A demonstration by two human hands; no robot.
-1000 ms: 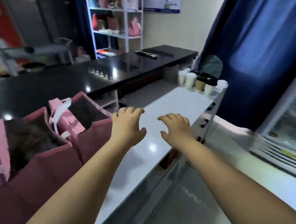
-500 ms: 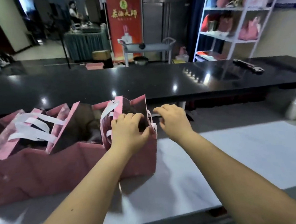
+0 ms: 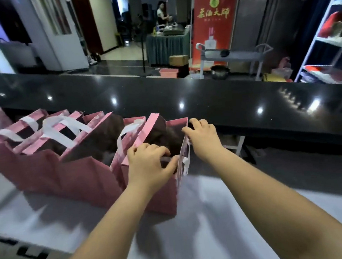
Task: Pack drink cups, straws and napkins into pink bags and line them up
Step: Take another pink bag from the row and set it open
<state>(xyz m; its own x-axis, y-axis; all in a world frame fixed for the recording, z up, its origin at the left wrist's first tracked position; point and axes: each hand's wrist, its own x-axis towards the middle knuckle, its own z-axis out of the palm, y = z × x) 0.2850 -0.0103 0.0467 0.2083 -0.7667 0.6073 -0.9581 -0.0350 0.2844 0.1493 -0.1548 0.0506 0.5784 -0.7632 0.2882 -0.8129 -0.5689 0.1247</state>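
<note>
Left hand (image 3: 148, 165): clamped on the near rim of the end bag (image 3: 157, 193)
Right hand (image 3: 203, 138): clamped on its far rim
Row of bags (image 3: 55, 171): placed just beside, leftward

Matt paper pink bags (image 3: 70, 176) w/ glossy black stone-like counter (image 3: 205, 105) behind.

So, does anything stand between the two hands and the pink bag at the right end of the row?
Nothing visible does. The left hand grips the near rim of the end pink bag, and the right hand holds its right-side rim. The other pink bags stand close beside it on its left.
</note>
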